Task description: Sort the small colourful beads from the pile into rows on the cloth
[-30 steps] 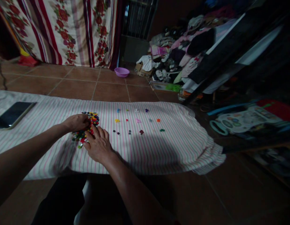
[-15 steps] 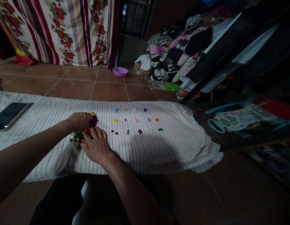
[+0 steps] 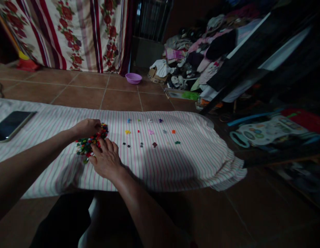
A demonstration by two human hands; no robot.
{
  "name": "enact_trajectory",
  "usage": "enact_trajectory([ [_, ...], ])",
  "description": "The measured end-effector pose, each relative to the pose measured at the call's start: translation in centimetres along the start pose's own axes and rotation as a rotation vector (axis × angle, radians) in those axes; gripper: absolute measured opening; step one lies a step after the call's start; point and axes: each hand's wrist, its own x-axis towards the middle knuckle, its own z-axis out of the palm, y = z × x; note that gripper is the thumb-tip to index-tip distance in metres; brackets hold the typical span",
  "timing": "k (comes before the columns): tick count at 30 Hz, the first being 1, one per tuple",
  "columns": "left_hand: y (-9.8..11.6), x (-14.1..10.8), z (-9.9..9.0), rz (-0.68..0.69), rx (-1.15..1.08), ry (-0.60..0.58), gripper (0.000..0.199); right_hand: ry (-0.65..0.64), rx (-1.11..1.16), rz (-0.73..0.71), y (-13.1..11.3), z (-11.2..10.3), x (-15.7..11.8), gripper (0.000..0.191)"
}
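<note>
Multicoloured pile [image 3: 83, 143], nine o'clock from clusters [image 3: 151, 132], seems mid-sorting: right hand [image 3: 107, 159] fingers spread, left hand [image 3: 89, 127] fingers unclear; next likely needs pinching.

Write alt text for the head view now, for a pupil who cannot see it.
A left hand and right hand are at a heap of small multicoloured pieces on a striped cloth. More coloured pieces lie in three rows to the right, a phone to the left.
</note>
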Motion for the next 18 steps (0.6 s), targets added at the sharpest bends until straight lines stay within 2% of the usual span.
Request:
enact_trajectory([
  [5, 4.3, 0.4, 1.7, 0.015, -0.352, -0.161, 0.030, -0.016, 0.005, 0.013, -0.1, 0.1, 0.2, 0.050],
  [10, 8.8, 1.1, 4.6, 0.152, -0.609, -0.329, 0.024, -0.099, 0.003, 0.002, 0.0, 0.0, 0.2, 0.044],
  [13, 10.1, 1.7, 6.3, 0.156, -0.682, -0.376, 0.026, -0.131, -0.013, -0.021, 0.1, 0.0, 0.3, 0.045],
  [18, 10.5, 2.4, 8.1, 0.099, -0.679, -0.324, 0.029, -0.075, -0.036, -0.034, 0.0, 0.1, 0.6, 0.046],
])
